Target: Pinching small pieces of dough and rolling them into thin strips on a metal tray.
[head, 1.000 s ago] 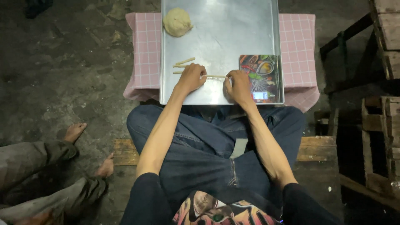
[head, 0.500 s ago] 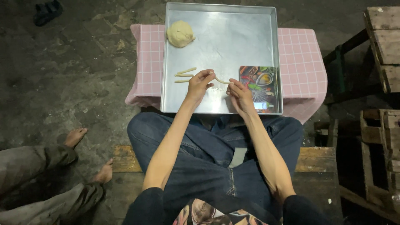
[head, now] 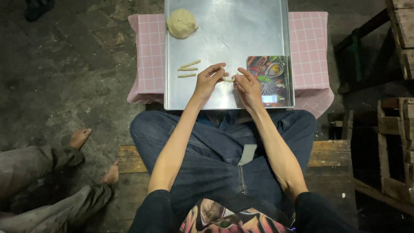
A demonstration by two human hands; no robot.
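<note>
seen from above, the left hand (head: 208,82) and the right hand (head: 247,85) meet over a metal tray (head: 228,34), fingertips pinched together on the two ends of a small curved strip of dough (head: 227,79). the strip sits between the hands, near the tray's front edge; whether it rests on the metal is hard to tell. three short dough sticks (head: 188,69) lie just left. a ball of dough (head: 181,23) sits at the far corner. a small colourful kitchen scale (head: 269,80) is beside the right hand.
</note>
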